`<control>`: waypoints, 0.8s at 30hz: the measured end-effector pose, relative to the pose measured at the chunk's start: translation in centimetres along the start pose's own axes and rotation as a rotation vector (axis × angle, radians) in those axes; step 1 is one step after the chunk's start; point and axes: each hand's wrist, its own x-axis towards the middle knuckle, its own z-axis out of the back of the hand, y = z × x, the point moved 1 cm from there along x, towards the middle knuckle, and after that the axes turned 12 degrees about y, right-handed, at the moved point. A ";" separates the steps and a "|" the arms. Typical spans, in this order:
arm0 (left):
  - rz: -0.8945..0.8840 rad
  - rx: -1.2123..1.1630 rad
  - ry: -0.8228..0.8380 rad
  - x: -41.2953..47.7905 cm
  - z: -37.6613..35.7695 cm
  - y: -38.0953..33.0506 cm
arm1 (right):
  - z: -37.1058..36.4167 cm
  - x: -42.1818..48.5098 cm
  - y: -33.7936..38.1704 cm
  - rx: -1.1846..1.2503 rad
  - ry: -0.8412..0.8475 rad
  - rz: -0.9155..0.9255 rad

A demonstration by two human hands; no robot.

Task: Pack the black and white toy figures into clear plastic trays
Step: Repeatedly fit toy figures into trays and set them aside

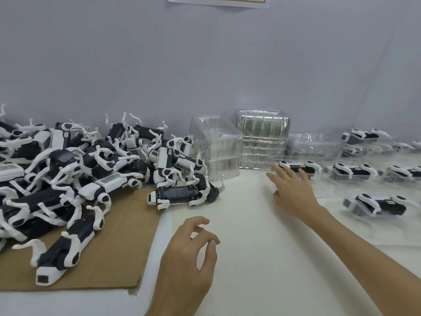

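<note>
Where it lies stretched forward, right hand (293, 190): fingers straight, released, tips at trayed toy figure (298, 168);
left hand (189, 254): loosely curled, grasping nothing; toy pile (91, 160) to its left

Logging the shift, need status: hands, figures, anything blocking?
Left hand empty, loosely curled. Right hand open at packed tray. Loose figures piled on cardboard. No obstruction seen.

Black and white toy figures (75, 176) lie on brown cardboard (109, 265); white bench (262, 258), clear trays (218, 147), grey wall (205, 60).
</note>
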 end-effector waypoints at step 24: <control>0.020 0.014 0.056 -0.1 0.1 -0.1 | 0.2 -1.0 -2.0 0.016 0.097 -0.123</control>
